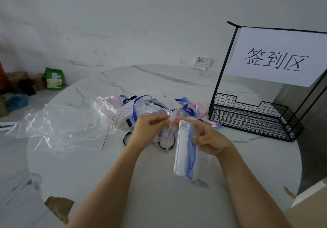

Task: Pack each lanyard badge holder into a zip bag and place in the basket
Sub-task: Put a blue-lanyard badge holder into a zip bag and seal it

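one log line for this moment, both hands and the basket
left hand: pinches zip bag mouth | right hand: holds badge holder with blue lanyard | basket: no bag seen inside

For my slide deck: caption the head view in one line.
Left hand pinches a zip bag as the right hand holds a white badge holder beside it; wire basket nearby.

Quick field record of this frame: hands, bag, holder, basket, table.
left hand: pinches mouth of zip bag
right hand: grips badge holder with folded light-blue lanyard
packed: cannot tell
basket: right of hands, nothing visible inside
lanyard pile: behind hands, unpacked
spare zip bags: left side of table
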`<state>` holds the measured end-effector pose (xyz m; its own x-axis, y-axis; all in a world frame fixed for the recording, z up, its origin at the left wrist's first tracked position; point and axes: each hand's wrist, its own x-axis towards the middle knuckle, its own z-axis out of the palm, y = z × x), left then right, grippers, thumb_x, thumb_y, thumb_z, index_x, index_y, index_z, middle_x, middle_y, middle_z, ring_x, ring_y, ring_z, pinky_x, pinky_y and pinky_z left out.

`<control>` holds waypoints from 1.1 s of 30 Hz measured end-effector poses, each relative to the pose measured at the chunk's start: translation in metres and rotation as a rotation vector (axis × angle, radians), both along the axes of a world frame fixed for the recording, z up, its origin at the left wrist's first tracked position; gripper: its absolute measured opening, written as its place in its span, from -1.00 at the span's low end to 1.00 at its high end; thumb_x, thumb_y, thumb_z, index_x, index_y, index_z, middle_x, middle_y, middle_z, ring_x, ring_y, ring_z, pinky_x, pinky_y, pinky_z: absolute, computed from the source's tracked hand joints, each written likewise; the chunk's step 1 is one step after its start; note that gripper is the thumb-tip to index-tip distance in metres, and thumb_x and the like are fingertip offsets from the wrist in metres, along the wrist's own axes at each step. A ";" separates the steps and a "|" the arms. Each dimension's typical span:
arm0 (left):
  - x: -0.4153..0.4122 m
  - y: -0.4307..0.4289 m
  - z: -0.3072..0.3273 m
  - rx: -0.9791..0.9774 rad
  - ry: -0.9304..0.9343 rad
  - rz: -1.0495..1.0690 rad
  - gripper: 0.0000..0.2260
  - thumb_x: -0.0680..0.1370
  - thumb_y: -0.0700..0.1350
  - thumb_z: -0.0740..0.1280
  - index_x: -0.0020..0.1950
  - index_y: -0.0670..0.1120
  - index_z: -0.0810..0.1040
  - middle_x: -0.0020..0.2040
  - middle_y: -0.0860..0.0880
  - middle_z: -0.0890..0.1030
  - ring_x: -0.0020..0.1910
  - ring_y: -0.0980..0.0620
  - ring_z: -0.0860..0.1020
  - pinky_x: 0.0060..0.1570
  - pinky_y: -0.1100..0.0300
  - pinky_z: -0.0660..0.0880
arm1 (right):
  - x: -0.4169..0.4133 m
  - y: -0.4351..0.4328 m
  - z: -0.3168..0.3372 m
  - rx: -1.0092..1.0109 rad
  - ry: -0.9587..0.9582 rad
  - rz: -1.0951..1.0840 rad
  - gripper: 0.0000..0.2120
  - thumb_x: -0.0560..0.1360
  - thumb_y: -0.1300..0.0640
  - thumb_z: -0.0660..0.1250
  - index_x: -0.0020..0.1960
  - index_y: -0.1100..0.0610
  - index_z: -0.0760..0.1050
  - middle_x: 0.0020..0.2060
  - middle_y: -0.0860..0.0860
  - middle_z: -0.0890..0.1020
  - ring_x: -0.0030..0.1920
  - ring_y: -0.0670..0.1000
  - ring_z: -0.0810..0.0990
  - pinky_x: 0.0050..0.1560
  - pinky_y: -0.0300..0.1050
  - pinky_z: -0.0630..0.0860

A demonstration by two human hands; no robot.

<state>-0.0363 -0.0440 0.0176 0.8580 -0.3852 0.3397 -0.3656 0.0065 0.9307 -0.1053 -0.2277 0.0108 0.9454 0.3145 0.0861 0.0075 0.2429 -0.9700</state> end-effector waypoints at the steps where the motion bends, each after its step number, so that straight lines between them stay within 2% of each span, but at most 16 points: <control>1: 0.001 0.000 0.001 -0.025 0.012 0.030 -0.74 0.46 -0.41 0.32 0.04 -0.12 0.60 -0.39 0.25 0.62 -0.36 0.36 0.54 -0.23 0.51 0.44 | 0.000 -0.001 -0.001 0.009 0.003 -0.015 -0.45 0.11 0.30 0.46 0.06 -0.04 0.63 -0.01 -0.07 0.67 0.03 -0.08 0.62 -0.04 -0.21 0.56; 4: 0.004 0.005 0.006 -0.104 0.024 0.151 -0.79 0.48 -0.39 0.30 0.02 -0.16 0.60 -0.37 0.20 0.62 -0.38 0.36 0.53 -0.26 0.53 0.42 | 0.001 -0.004 -0.001 0.031 -0.021 0.008 -0.39 0.10 0.17 0.61 0.14 0.00 0.60 0.08 -0.06 0.64 0.10 -0.06 0.59 0.01 -0.18 0.55; 6: 0.004 0.008 0.010 -0.139 -0.013 0.222 -0.81 0.49 -0.38 0.29 -0.01 -0.14 0.59 -0.29 0.11 0.60 -0.37 0.39 0.53 -0.26 0.54 0.41 | 0.001 -0.004 -0.001 0.046 -0.009 -0.001 -0.38 0.07 0.12 0.64 0.12 0.01 0.61 0.05 -0.05 0.65 0.07 -0.06 0.61 -0.01 -0.19 0.56; 8: 0.002 0.009 0.012 -0.136 -0.063 0.255 -0.83 0.50 -0.37 0.29 -0.01 -0.17 0.60 -0.24 0.10 0.59 -0.35 0.40 0.53 -0.25 0.55 0.40 | 0.002 -0.004 -0.002 0.053 -0.004 -0.015 -0.37 0.04 0.11 0.65 0.11 0.02 0.62 0.04 -0.03 0.66 0.05 -0.04 0.62 -0.01 -0.17 0.56; 11: 0.001 0.007 0.008 -0.066 -0.215 0.271 -0.83 0.49 -0.36 0.31 -0.05 -0.13 0.62 -0.25 0.08 0.58 -0.31 0.37 0.51 -0.24 0.52 0.39 | 0.003 -0.003 -0.003 0.059 -0.002 -0.036 -0.36 0.02 0.13 0.65 0.10 0.04 0.62 0.03 -0.01 0.65 0.04 -0.02 0.62 -0.02 -0.14 0.57; 14: 0.003 0.005 0.001 0.009 -0.461 0.333 -0.88 0.45 -0.20 0.32 -0.10 -0.13 0.66 -0.25 -0.06 0.60 -0.24 0.25 0.50 -0.24 0.50 0.39 | 0.001 -0.006 0.001 0.094 0.000 -0.105 -0.43 -0.01 0.21 0.62 0.01 0.05 0.66 -0.06 0.01 0.68 -0.05 -0.02 0.65 -0.08 -0.15 0.59; 16: 0.005 0.005 -0.002 0.036 -0.558 0.412 -0.78 0.45 -0.11 0.28 -0.13 -0.21 0.67 -0.28 -0.11 0.59 -0.25 0.12 0.48 -0.25 0.50 0.38 | 0.003 -0.007 0.004 0.199 0.025 -0.199 -0.41 -0.06 0.19 0.65 -0.03 0.13 0.66 -0.10 0.06 0.68 -0.09 0.02 0.66 -0.09 -0.12 0.60; 18: 0.007 0.006 -0.004 0.045 -0.594 0.468 -0.75 0.46 -0.09 0.26 -0.15 -0.22 0.67 -0.31 -0.11 0.57 -0.27 0.06 0.46 -0.28 0.49 0.37 | 0.007 -0.007 0.003 0.394 0.105 -0.376 -0.37 -0.20 0.20 0.68 -0.13 0.18 0.66 -0.22 0.08 0.68 -0.22 0.01 0.67 -0.21 -0.15 0.61; 20: 0.011 0.004 -0.009 0.059 -0.605 0.473 -0.76 0.46 -0.09 0.27 -0.15 -0.19 0.67 -0.31 -0.10 0.56 -0.31 0.05 0.44 -0.36 0.33 0.41 | 0.010 -0.005 0.006 0.571 0.167 -0.540 -0.38 -0.28 0.25 0.66 -0.23 0.20 0.62 -0.32 0.08 0.66 -0.33 -0.02 0.65 -0.31 -0.21 0.59; 21: 0.012 0.003 -0.012 0.065 -0.615 0.461 -0.77 0.47 -0.09 0.28 -0.14 -0.18 0.67 -0.31 -0.10 0.56 -0.34 0.05 0.43 -0.40 0.22 0.42 | 0.010 -0.002 0.009 0.620 0.197 -0.608 -0.47 -0.20 0.27 0.65 -0.26 0.20 0.60 -0.31 0.08 0.65 -0.33 -0.02 0.63 -0.31 -0.22 0.57; 22: 0.013 0.002 -0.014 0.073 -0.634 0.449 -0.80 0.47 -0.10 0.29 -0.15 -0.17 0.67 -0.32 -0.10 0.56 -0.36 0.05 0.43 -0.42 0.15 0.42 | 0.011 0.000 0.011 0.649 0.226 -0.681 -0.63 0.00 0.31 0.60 -0.25 0.19 0.57 -0.27 0.09 0.63 -0.31 0.00 0.61 -0.27 -0.19 0.53; 23: 0.013 0.001 -0.015 0.081 -0.659 0.439 -0.81 0.47 -0.10 0.29 -0.15 -0.16 0.66 -0.33 -0.09 0.55 -0.38 0.06 0.42 -0.44 0.12 0.43 | 0.010 0.003 0.012 0.673 0.262 -0.767 -0.80 0.23 0.35 0.48 -0.22 0.19 0.52 -0.22 0.10 0.59 -0.27 0.02 0.57 -0.22 -0.16 0.48; 24: 0.013 0.000 -0.016 0.091 -0.686 0.433 -0.81 0.47 -0.10 0.30 -0.16 -0.17 0.66 -0.34 -0.09 0.55 -0.39 0.06 0.42 -0.46 0.13 0.44 | 0.010 0.005 0.013 0.689 0.294 -0.850 -0.87 0.37 0.39 0.33 -0.19 0.19 0.47 -0.19 0.11 0.56 -0.25 0.04 0.54 -0.20 -0.14 0.44; 26: 0.012 -0.001 -0.016 0.110 -0.730 0.429 -0.79 0.47 -0.10 0.30 -0.17 -0.18 0.67 -0.35 -0.08 0.55 -0.38 0.07 0.42 -0.47 0.19 0.43 | 0.009 0.008 0.015 0.679 0.290 -0.967 -0.85 0.44 0.41 0.22 -0.19 0.19 0.43 -0.21 0.11 0.53 -0.28 0.04 0.50 -0.25 -0.15 0.40; 30: 0.011 -0.004 -0.017 0.143 -0.797 0.478 -0.80 0.47 -0.12 0.29 -0.22 -0.17 0.67 -0.39 -0.06 0.52 -0.37 0.05 0.38 -0.41 0.35 0.32 | 0.008 0.017 0.020 0.540 0.204 -1.102 -0.81 0.44 0.42 0.22 -0.25 0.17 0.42 -0.33 0.05 0.47 -0.36 -0.02 0.42 -0.51 -0.29 0.34; 33: 0.011 -0.005 -0.019 0.163 -0.832 0.488 -0.80 0.46 -0.12 0.29 -0.21 -0.17 0.66 -0.39 -0.05 0.52 -0.43 0.05 0.38 -0.44 0.35 0.31 | 0.009 0.025 0.021 0.463 0.173 -1.125 -0.84 0.42 0.42 0.24 -0.16 0.17 0.45 -0.29 0.04 0.50 -0.30 -0.02 0.47 -0.44 -0.24 0.39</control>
<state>-0.0251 -0.0492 -0.0011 0.4462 -0.1474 0.8827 -0.8343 -0.4255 0.3506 -0.0963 -0.2028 0.0314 0.6800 -0.7105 -0.1810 0.3147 0.5058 -0.8032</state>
